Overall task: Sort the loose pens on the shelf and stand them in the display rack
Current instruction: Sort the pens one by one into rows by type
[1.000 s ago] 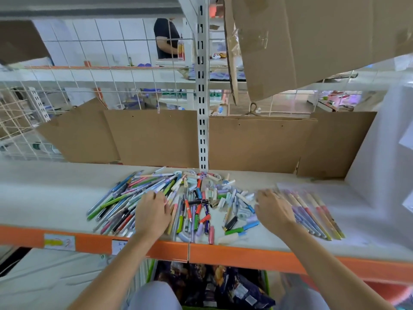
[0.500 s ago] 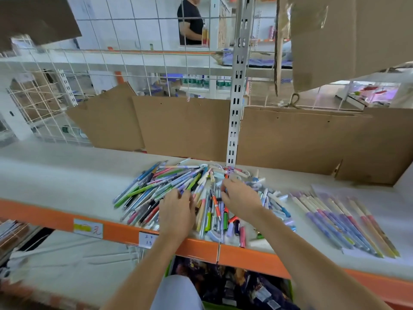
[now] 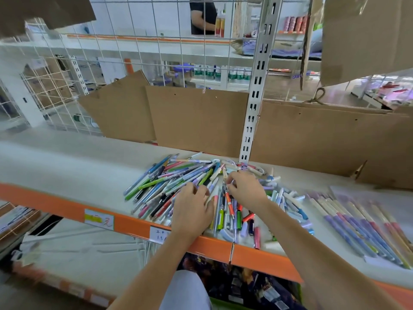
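Note:
A pile of loose pens (image 3: 169, 184) in many colours lies on the white shelf (image 3: 67, 171), near its front edge. My left hand (image 3: 192, 206) rests flat on the pile's near side with fingers spread. My right hand (image 3: 245, 189) is over the middle of the pile, its curled fingertips pinching the top of a thin orange pen (image 3: 229, 202). To the right, a sorted row of long pastel pens (image 3: 357, 224) lies side by side. No display rack is in view.
The orange shelf rail (image 3: 257, 253) carries price labels (image 3: 99, 220). A slotted white upright (image 3: 253, 108) and cardboard panels (image 3: 196, 117) close off the back. Behind the wire grid (image 3: 134, 52) stands a person (image 3: 202, 16). A bin of packets (image 3: 234, 283) sits below.
My right hand has left the sorted row on the right and moved left into the middle of the pile. My left hand has stayed on the pile. My view has swung left.

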